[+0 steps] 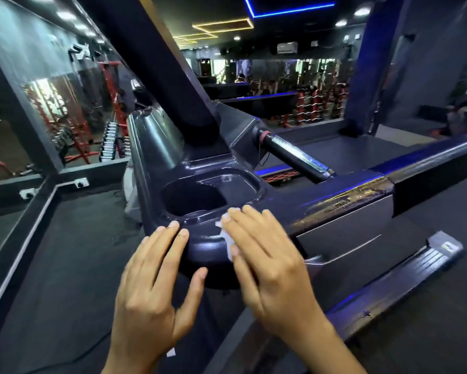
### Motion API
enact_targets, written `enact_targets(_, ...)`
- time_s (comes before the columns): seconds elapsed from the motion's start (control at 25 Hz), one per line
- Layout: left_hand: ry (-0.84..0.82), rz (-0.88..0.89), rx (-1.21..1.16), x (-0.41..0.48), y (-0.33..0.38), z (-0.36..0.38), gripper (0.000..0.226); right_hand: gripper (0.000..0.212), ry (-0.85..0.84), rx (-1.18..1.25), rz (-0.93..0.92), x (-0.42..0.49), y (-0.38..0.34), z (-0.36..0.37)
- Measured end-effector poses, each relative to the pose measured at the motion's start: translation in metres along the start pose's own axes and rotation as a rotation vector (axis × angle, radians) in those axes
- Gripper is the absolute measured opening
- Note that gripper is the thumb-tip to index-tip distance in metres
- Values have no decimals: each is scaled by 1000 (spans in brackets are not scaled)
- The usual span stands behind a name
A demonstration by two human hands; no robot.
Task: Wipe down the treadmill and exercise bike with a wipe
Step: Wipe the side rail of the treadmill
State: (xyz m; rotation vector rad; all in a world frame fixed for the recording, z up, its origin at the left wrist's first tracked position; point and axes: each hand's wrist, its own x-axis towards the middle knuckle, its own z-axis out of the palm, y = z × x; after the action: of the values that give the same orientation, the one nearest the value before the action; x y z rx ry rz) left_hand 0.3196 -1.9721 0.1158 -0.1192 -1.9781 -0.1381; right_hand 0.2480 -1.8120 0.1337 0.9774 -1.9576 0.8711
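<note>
I'm over the treadmill (335, 211), at the near left corner of its dark console, just this side of the cup holder (194, 198). My left hand (156, 287) lies flat on the rounded edge, fingers straight, gripping nothing. My right hand (267, 260), just beside it, presses the white wipe (227, 238) onto the console lip with extended fingers, not curled round it. I judge treadmill wiping is under way; next I'd sweep right along the glossy rail, pressing steadily so the wipe doesn't slip free.
</note>
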Motion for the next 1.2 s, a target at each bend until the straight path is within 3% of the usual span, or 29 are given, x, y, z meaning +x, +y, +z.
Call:
enact_targets(0.16, -13, 15, -84, -3, -5, -1, 45, 36, 205, -24, 386, 10, 3, 10)
enact_targets(0.24, -21, 23, -112, -6, -13, -5, 44, 35, 179, -71, 238, 13, -34, 31)
enact_targets(0.32, -27, 34, -146, -9, -21, -8, 45, 40, 97, -74, -85, -7, -56, 47)
enact_targets(0.4, -25, 33, -148, -13, -22, -7, 45, 42, 122, -162, -225, -24, -27, 43)
enact_targets(0.44, -18, 25, -149, -15, -21, -7, 46, 41, 215, -158, -148, -30, -7, 39)
enact_targets(0.56, 15, 31, -167, -16, -17, -2, 46, 41, 508, 54, 388, -26, 24, 30)
enact_targets(0.6, 25, 45, -170, -15, -16, 0, 46, 41, 514, 91, 419, -22, 17, 32)
enact_targets(0.64, 31, 63, -175, -13, -13, 3, 46, 40, 461, 96, 327, -21, 6, 39)
enact_targets(0.76, 32, 123, -178, -9, -1, 13, 46, 45, 229, -83, -191, -45, -1, 55)
enact_targets(0.8, 35, 142, -167, -9, 4, 16, 46, 47, 233, -123, -235, -53, 15, 55)
enact_targets(0.84, 42, 162, -146, -9, 9, 19, 46, 48, 278, -116, -154, -57, 34, 52)
enact_targets(0.96, 75, 198, -48, -10, 20, 31, 45, 46, 553, 68, 428, -47, 66, 38)
enact_targets(1.0, 84, 203, -16, -10, 23, 35, 46, 46, 592, 101, 500, -46, 65, 37)
enact_targets(1.04, 92, 210, 15, -10, 28, 40, 46, 46, 567, 113, 469, -49, 62, 42)
enact_targets(1.2, 121, 243, 83, -7, 48, 55, 45, 50, 319, -39, -43, -69, 76, 42)
